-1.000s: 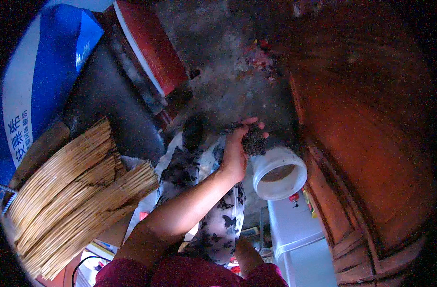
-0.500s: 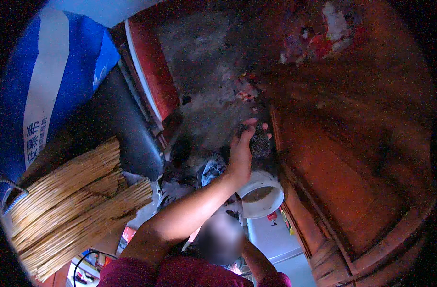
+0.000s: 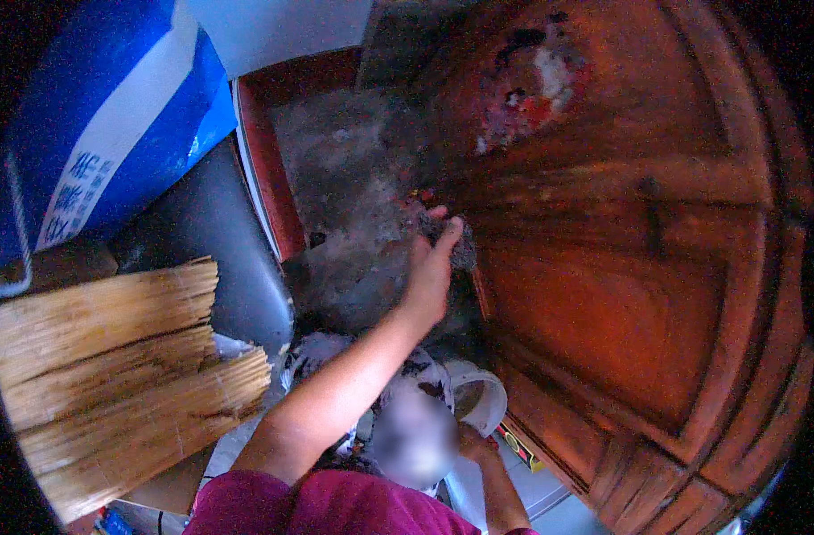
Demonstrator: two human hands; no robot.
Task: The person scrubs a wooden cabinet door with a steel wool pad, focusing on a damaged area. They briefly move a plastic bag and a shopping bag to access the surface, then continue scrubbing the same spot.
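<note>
My left hand (image 3: 432,272) reaches out over the dirty grey floor, beside the wooden cabinet. Its thumb and fingers close round a grey speckled wad (image 3: 462,255), which looks like a rag or scouring pad; I cannot tell which. Just beyond the fingertips lie small red and yellow bits of debris (image 3: 419,194). Close to my body, my right hand (image 3: 475,444) is at the near side of a tilted white bucket (image 3: 493,403) and appears to grip it, though its fingers are mostly hidden. Patterned black-and-white cloth (image 3: 322,349) lies under my left forearm.
A reddish-brown wooden cabinet (image 3: 603,312) fills the right side, with a peeled patch (image 3: 545,85) on its surface. To the left are a rolled straw mat (image 3: 104,357), a dark smooth panel (image 3: 215,214) and a blue box with a white stripe (image 3: 171,98). A red board (image 3: 269,169) edges the floor.
The view has shifted, showing more of the cabinet. My left hand has moved farther out toward the debris with the grey wad. The white bucket sits lower and closer to my body.
</note>
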